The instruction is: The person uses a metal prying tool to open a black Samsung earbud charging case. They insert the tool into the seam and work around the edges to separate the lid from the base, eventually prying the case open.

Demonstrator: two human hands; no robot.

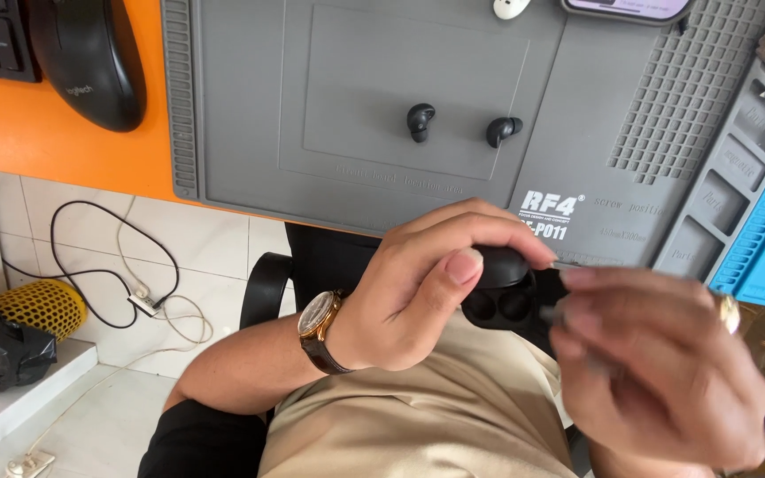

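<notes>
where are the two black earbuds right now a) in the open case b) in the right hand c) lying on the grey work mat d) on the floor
c: both black earbuds lie side by side on the grey work mat, apart from the open black charging case that the left hand holds; its two wells look empty.

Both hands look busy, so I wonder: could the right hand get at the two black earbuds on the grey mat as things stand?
Probably yes: the earbuds lie bare on the mat, nothing between, though the right hand seems occupied.
</notes>
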